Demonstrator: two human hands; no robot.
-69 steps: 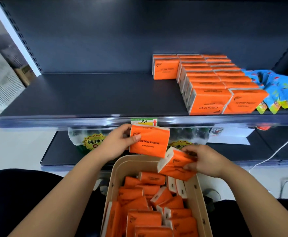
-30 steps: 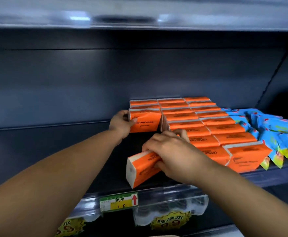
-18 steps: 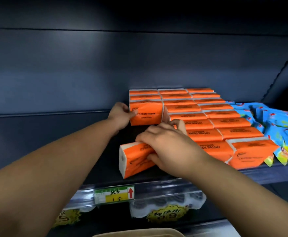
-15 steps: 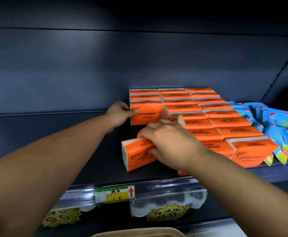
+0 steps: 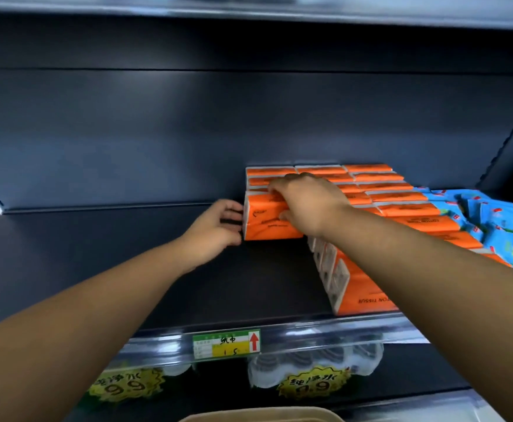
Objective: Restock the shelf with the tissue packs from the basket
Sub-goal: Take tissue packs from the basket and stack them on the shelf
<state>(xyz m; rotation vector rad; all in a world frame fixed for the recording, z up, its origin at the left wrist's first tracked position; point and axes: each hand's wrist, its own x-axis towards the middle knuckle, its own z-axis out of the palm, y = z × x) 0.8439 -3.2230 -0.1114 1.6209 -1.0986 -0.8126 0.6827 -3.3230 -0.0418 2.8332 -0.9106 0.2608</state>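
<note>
An orange tissue pack [image 5: 267, 222] stands upright at the front of the left row on the dark shelf [image 5: 112, 257]. My right hand [image 5: 307, 202] grips it from above, fingers curled over its top and thumb on its front face. My left hand [image 5: 218, 228] lies just left of the pack, fingers loosely bent, their tips at its white end and holding nothing. Behind and to the right stand rows of orange tissue packs [image 5: 401, 208]. Only the rim of the beige basket [image 5: 261, 418] shows at the bottom edge.
Blue snack packets [image 5: 489, 214] lie piled at the right end of the shelf. A green and yellow price tag [image 5: 226, 344] sits on the clear front rail. Wrapped water bottles [image 5: 313, 367] stand on the shelf below. Bare dark shelf stretches to the left.
My right hand carried its pack from the shelf's front back to the left row and stood it there. My left hand let go of its pack and shifted slightly left.
</note>
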